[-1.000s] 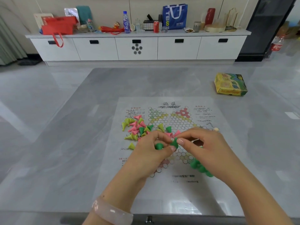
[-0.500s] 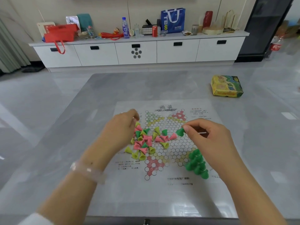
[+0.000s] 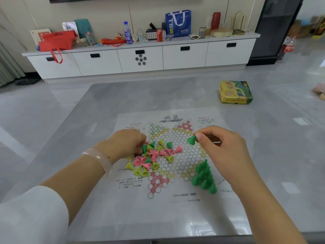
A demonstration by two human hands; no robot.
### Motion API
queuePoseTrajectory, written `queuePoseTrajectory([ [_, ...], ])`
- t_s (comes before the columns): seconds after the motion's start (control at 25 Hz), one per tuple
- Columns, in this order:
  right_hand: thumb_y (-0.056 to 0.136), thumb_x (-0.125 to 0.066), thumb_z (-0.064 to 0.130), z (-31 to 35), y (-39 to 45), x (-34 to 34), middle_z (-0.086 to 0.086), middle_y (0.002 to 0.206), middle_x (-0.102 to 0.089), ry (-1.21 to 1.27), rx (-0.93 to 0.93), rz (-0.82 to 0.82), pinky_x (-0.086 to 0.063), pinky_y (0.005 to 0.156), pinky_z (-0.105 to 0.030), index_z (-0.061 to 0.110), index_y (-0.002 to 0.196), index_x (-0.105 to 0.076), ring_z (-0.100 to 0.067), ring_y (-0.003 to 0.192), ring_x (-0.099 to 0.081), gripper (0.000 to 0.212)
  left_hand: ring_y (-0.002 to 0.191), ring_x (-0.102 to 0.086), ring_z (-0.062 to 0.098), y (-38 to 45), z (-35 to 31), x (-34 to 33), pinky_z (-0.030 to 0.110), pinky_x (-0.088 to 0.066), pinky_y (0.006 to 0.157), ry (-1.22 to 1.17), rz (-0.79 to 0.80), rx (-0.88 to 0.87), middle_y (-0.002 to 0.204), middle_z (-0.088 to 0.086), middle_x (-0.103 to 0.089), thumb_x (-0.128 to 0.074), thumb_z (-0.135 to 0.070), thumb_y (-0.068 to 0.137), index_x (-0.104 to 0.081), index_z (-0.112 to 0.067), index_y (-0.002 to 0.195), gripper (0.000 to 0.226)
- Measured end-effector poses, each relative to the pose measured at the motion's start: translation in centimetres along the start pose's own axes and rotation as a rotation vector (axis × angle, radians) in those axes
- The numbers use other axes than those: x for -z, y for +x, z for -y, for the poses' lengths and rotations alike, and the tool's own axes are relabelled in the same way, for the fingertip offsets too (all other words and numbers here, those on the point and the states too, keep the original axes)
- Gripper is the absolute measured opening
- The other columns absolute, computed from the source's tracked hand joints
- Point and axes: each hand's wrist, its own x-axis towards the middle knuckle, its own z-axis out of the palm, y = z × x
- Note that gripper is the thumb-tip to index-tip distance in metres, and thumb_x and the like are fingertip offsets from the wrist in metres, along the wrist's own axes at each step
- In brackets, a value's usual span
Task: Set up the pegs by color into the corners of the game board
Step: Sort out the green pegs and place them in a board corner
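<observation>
Fingertips [image 3: 198, 136] of my right hand [image 3: 226, 152] pinch one green peg [image 3: 191, 140] above the game board [image 3: 175, 155]. I see my left hand [image 3: 124, 145] curled into the mixed peg pile [image 3: 153, 157] at the board's left; whether it grips one, I cannot tell. Standing green pegs [image 3: 204, 176] fill the near-right corner. A yellow box [image 3: 235, 92] lies far right on the table [image 3: 105, 103].

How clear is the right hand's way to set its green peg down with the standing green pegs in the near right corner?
Probably clear, yes. The right hand pinches a green peg above bare board, and the standing green pegs lie just below its wrist. The mixed pile and left hand sit off to the left.
</observation>
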Motion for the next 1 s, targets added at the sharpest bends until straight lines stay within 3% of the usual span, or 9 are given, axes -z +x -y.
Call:
queuePoseTrajectory([
  [0.28,0.084,-0.060,0.020,0.0,0.1,-0.2,0.017,0.075,-0.065,-0.006,0.018,0.009,-0.040,0.062,0.003,0.029,0.076,-0.066,0.008,0.077,-0.056,0.014,0.093,-0.056,0.019,-0.3,-0.4,-0.3,0.031,-0.048,0.078,0.021,-0.047,-0.121,0.103,0.000,-0.059,-0.050,-0.027,0.091,-0.046,-0.023,0.120,0.030],
  [0.36,0.084,-0.060,0.020,0.1,0.1,-0.3,0.017,0.075,-0.065,-0.006,0.022,0.011,-0.040,0.062,0.003,0.030,0.075,-0.066,0.008,0.078,-0.056,0.015,0.085,-0.053,0.017,-0.3,-0.5,-0.4,0.028,-0.045,0.073,0.039,-0.037,-0.137,0.091,-0.002,-0.054,-0.047,-0.032,0.092,-0.047,-0.022,0.114,0.024],
  [0.48,0.084,-0.060,0.020,0.1,0.0,-0.3,0.018,0.074,-0.064,-0.013,0.030,0.012,-0.040,0.061,0.003,0.032,0.074,-0.064,0.010,0.077,-0.056,0.016,0.073,-0.047,0.016,-0.3,-0.5,-0.6,0.027,-0.041,0.065,0.064,-0.048,-0.142,0.071,-0.006,-0.044,-0.039,-0.034,0.094,-0.043,-0.019,0.089,0.017],
  [0.76,0.085,-0.059,0.021,0.0,0.1,-0.3,0.019,0.075,-0.064,-0.031,0.047,0.009,-0.039,0.062,0.004,0.032,0.076,-0.064,0.012,0.077,-0.055,0.015,0.052,-0.035,0.012,-0.4,-0.3,-1.2,0.024,-0.030,0.049,-0.393,-0.124,0.065,0.063,-0.003,-0.043,-0.036,-0.018,0.094,-0.034,-0.017,0.070,0.024],
  [1.0,0.085,-0.059,0.022,0.0,0.1,-0.5,0.018,0.075,-0.064,-0.047,0.064,0.017,-0.040,0.065,0.003,0.034,0.076,-0.064,0.009,0.080,-0.055,0.015,0.056,-0.042,0.015,1.3,-1.9,0.5,0.024,-0.033,0.050,-0.512,-0.204,0.136,0.069,0.001,-0.050,-0.035,-0.022,0.096,-0.044,-0.011,0.082,0.020],
])
